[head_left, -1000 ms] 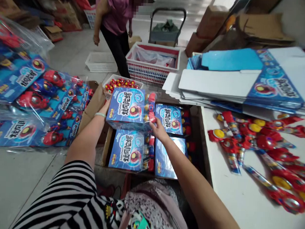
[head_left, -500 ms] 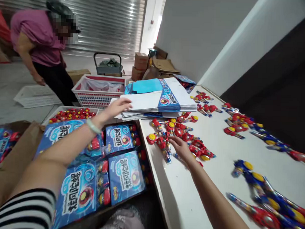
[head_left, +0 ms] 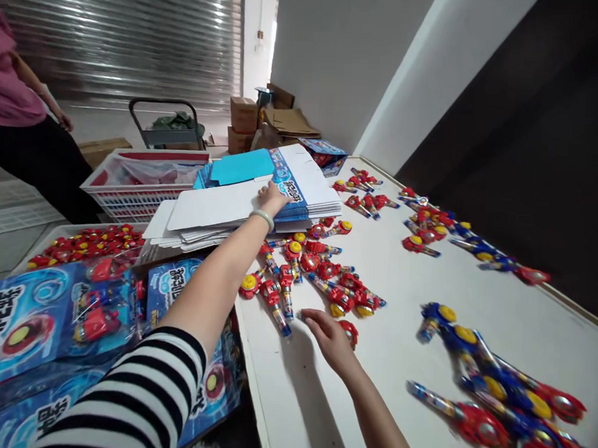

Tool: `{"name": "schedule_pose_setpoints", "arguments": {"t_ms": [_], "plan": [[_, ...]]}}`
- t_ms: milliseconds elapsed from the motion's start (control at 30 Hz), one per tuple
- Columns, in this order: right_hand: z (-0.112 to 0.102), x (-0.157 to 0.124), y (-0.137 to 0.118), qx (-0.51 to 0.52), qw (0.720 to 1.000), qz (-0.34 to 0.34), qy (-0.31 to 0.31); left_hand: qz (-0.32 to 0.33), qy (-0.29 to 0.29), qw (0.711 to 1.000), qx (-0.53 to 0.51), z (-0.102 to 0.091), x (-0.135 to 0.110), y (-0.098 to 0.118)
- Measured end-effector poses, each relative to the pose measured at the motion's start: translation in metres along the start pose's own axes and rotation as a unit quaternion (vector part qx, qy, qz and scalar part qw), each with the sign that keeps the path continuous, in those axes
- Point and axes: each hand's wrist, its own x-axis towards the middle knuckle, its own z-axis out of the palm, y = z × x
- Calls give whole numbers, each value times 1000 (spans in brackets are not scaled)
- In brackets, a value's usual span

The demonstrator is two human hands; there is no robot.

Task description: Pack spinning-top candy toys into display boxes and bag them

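My left hand (head_left: pixel 274 201) is on top of a stack of flattened cardboard boxes (head_left: pixel 216 209), white with a blue printed panel. Its fingers are bent and closed on the top flattened box, beside the print. Lower down, my right hand (head_left: pixel 330 337) hovers just over the white table, fingers stretched out to the left and nothing plain to see in them. Near its fingertips lie red and yellow toys with clear candy-filled tubes (head_left: pixel 276 308). Another red toy (head_left: pixel 349 331) is partly hidden behind that hand.
Blue printed packs of toys (head_left: pixel 25 325) fill a carton at the left, beside a bin of red toy parts (head_left: pixel 97 243). Behind stand a white basket (head_left: pixel 143 186) and a trolley (head_left: pixel 169 128). Blue and red toys (head_left: pixel 499 381) lie on the right. A person in pink (head_left: pixel 14 83) stands far left.
My left hand has moved from the left end of the box stack to its middle. My right hand has drawn back from among the toys, nearer to me. The view has swung right.
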Motion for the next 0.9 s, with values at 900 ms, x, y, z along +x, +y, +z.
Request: {"name": "schedule_pose_setpoints", "arguments": {"t_ms": [900], "plan": [[-117, -246, -138, -8, 757, -204, 621, 669, 49, 699, -247, -170, -328, 145]]}}
